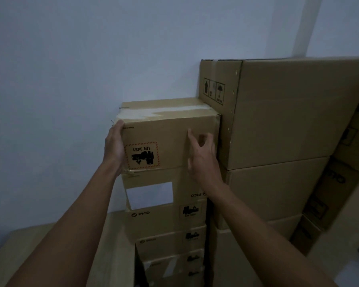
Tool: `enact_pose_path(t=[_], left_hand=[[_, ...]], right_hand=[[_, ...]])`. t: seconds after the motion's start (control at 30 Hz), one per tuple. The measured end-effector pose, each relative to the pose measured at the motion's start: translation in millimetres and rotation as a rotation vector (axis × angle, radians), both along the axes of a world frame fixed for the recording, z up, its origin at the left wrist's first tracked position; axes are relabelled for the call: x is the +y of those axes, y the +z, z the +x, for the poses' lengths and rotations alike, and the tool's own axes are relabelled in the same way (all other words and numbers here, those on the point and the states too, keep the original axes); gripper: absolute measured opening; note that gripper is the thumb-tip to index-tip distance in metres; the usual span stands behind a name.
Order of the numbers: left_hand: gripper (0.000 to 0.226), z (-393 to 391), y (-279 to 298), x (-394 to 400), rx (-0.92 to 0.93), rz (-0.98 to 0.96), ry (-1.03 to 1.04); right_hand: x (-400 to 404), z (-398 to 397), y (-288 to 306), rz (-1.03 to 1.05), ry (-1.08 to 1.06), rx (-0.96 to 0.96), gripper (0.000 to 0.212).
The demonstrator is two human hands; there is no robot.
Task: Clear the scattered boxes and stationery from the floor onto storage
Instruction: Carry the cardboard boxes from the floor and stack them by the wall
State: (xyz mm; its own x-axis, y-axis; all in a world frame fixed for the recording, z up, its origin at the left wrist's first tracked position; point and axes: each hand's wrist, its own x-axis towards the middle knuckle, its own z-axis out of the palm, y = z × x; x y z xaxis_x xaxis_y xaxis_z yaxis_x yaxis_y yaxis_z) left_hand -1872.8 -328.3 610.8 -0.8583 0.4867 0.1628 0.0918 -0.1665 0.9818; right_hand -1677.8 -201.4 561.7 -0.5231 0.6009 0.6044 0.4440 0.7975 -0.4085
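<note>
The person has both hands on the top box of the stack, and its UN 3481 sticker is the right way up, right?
Not quite. Both hands, left hand and right hand, are on the top box of the stack, but its UN 3481 sticker is upside down, as the head view shows.

The top box (168, 129) is brown cardboard with a red-hatched, black-printed label (142, 155); below it, a white blank label (149, 194); behind, a pale bluish wall (71, 69).
</note>
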Motion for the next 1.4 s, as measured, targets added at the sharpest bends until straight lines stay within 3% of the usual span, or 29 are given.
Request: enact_pose_path(t=[0.17, 0.27, 0.33, 0.5, 0.67, 0.77, 0.9, 1.07, 1.23, 1.4], left_hand=[[0.034, -6.2, -2.6, -7.4, 0.0, -0.057, -0.091], [0.063, -5.4, 1.6, -14.8, -0.006, -0.145, -0.12], [0.068, 1.9, 5.1, -19.1, 0.056, -0.181, -0.038], [0.066, 30.7, -4.0, -24.0, 0.215, -0.027, 0.34], [0.038, 88.3, -25.8, -22.9, 0.429, 0.094, 0.541], [0.021, 134.3, -42.7, -17.4, 0.433, 0.121, 0.417], [0.007, 212.2, -71.4, -2.0, 0.496, -0.005, 0.13], [0.008, 326.7, -98.7, 47.4, 0.546, -0.198, -0.223], [0.02, 460.6, -120.6, 111.1, 0.525, -0.264, -0.478], [0.016, 602.4, -138.6, 169.1, 0.518, -0.303, -0.668]], right_hand=[[-4.4, -4.1, -0.7, -0.037, -0.011, -0.049, 0.096], [-9.2, 2.1, 4.6, -0.059, 0.011, -0.106, 0.099], [-12.9, 11.0, 12.8, -0.116, 0.05, -0.126, 0.093], [-22.3, 41.9, 30.6, -0.384, 0.216, -0.13, 0.073], [-27.0, 95.3, 23.8, -0.34, 0.175, -0.067, 0.061], [-23.3, 143.3, 8.9, -0.325, 0.136, -0.06, 0.055], [-3.3, 226.3, -19.5, -0.321, 0.044, -0.083, 0.05], [21.2, 362.0, -48.3, -0.406, -0.111, -0.064, 0.046], [39.7, 516.3, -76.9, -0.455, -0.267, -0.109, 0.045], [55.9, 660.1, -98.0, -0.536, -0.405, -0.069, 0.045]])
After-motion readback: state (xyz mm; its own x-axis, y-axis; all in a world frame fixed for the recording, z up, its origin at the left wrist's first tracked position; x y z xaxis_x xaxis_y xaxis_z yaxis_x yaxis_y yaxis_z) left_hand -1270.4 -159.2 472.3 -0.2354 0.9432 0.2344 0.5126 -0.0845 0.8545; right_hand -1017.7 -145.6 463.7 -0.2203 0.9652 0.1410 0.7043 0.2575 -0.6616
